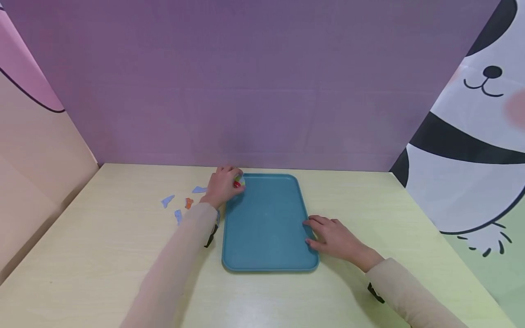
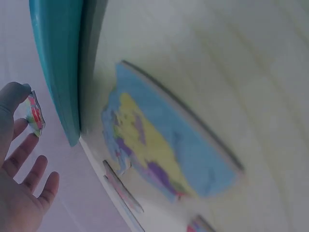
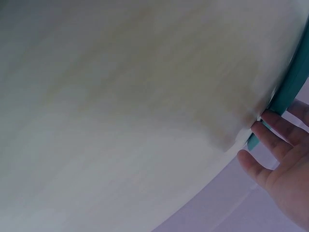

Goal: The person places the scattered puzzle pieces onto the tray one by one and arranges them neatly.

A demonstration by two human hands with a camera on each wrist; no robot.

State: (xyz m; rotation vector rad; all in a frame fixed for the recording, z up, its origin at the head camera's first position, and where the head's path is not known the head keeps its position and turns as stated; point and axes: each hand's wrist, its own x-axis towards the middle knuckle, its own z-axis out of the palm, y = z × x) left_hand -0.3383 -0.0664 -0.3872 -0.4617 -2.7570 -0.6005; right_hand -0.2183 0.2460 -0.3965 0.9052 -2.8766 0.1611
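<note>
My left hand (image 1: 223,187) is at the far left corner of a blue-green tray (image 1: 268,218), pinching a small flat puzzle piece (image 2: 35,114) between thumb and fingertips. The piece shows red, green and white. Its other fingers are spread in the left wrist view. My right hand (image 1: 334,237) touches the tray's right rim with extended, slightly bent fingers. Several map-like pieces lie left of the tray, among them an orange piece (image 1: 189,203) and a pale blue piece (image 1: 167,201). A larger piece with yellow, purple and blue areas (image 2: 149,140) fills the left wrist view's middle.
The tray lies flat on a light wooden table (image 1: 102,255). Behind the table's far edge stands a purple panel (image 1: 262,91). Another blue piece (image 1: 178,216) lies beside the left forearm, which hides part of the table.
</note>
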